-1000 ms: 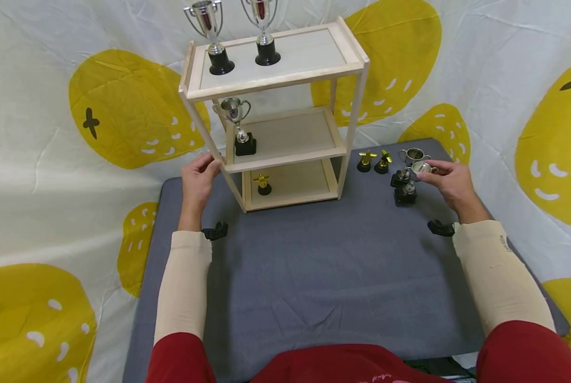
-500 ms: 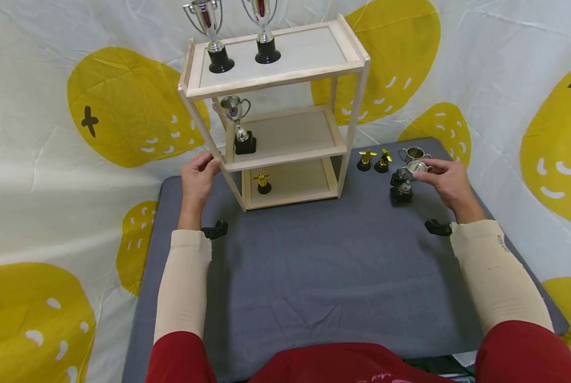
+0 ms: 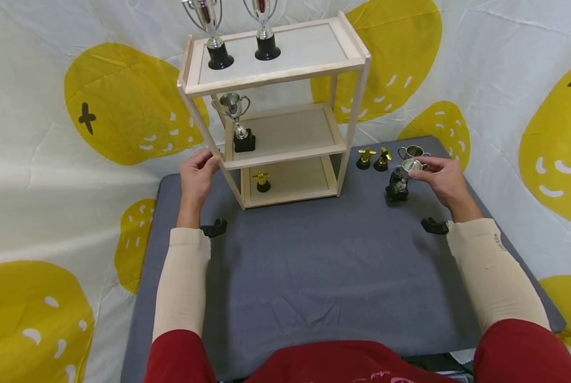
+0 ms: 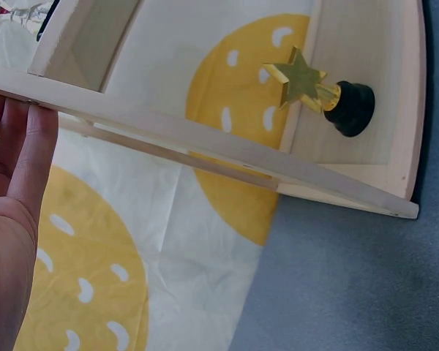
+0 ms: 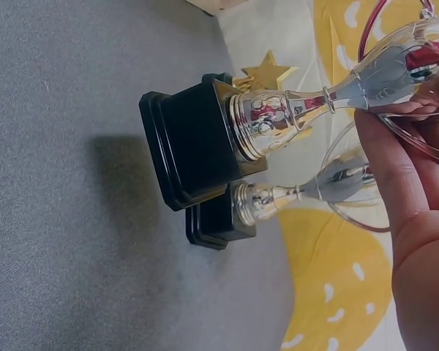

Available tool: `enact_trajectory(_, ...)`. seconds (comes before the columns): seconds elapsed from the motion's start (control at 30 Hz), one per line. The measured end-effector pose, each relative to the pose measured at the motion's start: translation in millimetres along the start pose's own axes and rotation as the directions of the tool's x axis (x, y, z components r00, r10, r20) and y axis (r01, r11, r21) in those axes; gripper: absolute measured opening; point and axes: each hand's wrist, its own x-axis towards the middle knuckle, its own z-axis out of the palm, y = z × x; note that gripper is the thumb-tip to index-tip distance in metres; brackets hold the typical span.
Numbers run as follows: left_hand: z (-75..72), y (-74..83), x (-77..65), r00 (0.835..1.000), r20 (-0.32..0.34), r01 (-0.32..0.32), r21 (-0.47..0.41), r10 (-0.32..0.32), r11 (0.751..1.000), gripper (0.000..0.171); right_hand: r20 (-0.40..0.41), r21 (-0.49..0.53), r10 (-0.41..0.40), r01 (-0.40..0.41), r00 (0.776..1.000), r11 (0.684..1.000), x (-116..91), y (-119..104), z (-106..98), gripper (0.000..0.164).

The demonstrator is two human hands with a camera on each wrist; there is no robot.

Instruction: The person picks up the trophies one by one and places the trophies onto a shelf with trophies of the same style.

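My right hand (image 3: pixel 445 183) pinches a small silver trophy cup (image 3: pixel 397 192) by its bowl and handle. In the right wrist view, this trophy's square black base (image 5: pixel 197 142) is close over the grey table, its shadow falling beside it. Just behind stands a similar silver trophy (image 5: pixel 212 219), partly covered by the held one. My left hand (image 3: pixel 196 178) grips the left front post of a wooden three-tier shelf (image 3: pixel 285 155), around middle-tier height. The left wrist view shows fingers (image 4: pixel 36 150) against that post; the thumb is hidden there.
Two gold star trophies, one (image 3: pixel 364 158) left of the other (image 3: pixel 382 159), stand right of the shelf. Another gold star trophy (image 3: pixel 262 182) occupies the bottom tier. A silver cup (image 3: pixel 244 139) is on the middle tier; two taller cups (image 3: pixel 219 56) stand on top. Patterned cloth walls (image 3: pixel 22 159) surround the table.
My right hand has shifted slightly left with the silver trophy, whose base has moved left and a little farther back. My left hand keeps its grip on the shelf post.
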Motion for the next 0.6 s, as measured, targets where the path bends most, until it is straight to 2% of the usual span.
enact_trajectory(0.23,0.0,0.7,0.0,1.000,0.004,-0.001,-0.002,0.001,1.000,0.037,0.013,0.053,0.004,-0.004,1.000,0.999,-1.5,-8.5,4.1,0.035)
enact_trajectory(0.6,0.0,1.3,0.0,1.000,0.002,-0.006,0.004,0.006,1.000,0.039,0.008,-0.012,-0.011,0.012,1.000,1.000,-4.2,-11.7,9.1,0.047)
